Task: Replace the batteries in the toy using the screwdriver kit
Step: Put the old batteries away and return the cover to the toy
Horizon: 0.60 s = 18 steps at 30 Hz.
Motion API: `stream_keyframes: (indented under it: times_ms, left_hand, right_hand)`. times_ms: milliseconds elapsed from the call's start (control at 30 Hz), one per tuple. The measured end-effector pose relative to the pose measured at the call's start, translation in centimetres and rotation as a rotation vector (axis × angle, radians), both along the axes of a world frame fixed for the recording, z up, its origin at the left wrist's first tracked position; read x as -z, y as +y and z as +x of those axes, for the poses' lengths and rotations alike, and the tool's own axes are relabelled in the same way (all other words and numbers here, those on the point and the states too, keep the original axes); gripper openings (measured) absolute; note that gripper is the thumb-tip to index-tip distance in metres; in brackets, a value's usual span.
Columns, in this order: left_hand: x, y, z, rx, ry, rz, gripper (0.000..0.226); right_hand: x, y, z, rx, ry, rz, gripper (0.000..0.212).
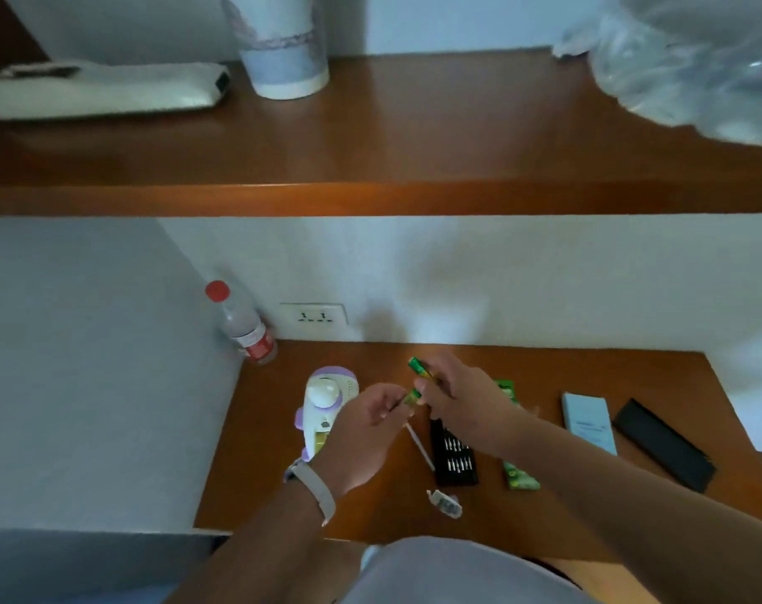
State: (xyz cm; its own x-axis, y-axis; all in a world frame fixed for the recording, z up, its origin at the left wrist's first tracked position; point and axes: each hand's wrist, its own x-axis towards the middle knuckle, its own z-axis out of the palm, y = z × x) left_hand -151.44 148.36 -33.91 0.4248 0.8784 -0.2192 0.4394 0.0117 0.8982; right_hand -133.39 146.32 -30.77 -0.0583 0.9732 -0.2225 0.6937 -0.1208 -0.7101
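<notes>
a red-capped bottle (pixel 244 326) stands at the far left corner of the tabletop (pixel 261 494). the toy (pixel 326 407), white and lilac plastic, lies just left of the hands; the bay at its near end looks open.

the left grip (pixel 366 433) pinches the lower end of the green-and-yellow batteries (pixel 421 376), which are held above the tabletop between both hands. the right grip (pixel 462 403) is curled round their upper end. whether the cells are joined by wrap cannot be told.

handling: the cells are probably small, rigid, smooth and dense for their size. hold each across the barrel, and expect it to roll if set down. the toy shell is likely light, hollow and prone to slide; steady it by the body, not the round knob.

below the hands lie the screwdriver (pixel 420 446) and the black bit tray (pixel 455 451), with a small loose cover (pixel 445 504) nearer the person. a green battery pack (pixel 518 473), a pale blue box (pixel 588 422) and a black lid (pixel 664 444) follow to the right.
</notes>
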Motion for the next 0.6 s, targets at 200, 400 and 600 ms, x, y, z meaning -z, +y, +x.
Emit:
stream_keyframes:
  times_ms: [200, 400, 600]
  left_hand:
    - [1.0, -0.3, -6.5, -0.169, -0.087, -0.066, 0.011]
    - [3.3, -0.6, -10.7, -0.282, -0.007, 0.074, 0.017]
    - [4.1, -0.5, -12.5, -0.397, 0.014, 0.05, 0.013]
  right_hand:
    - [1.0, 1.0, -6.7, -0.055, 0.072, -0.014, 0.014]
    - [3.8, 1.0, -9.9, -0.087, 0.032, 0.05, 0.009]
    - [5.3, 0.9, -11.1, -0.053, 0.074, -0.038, 0.01]
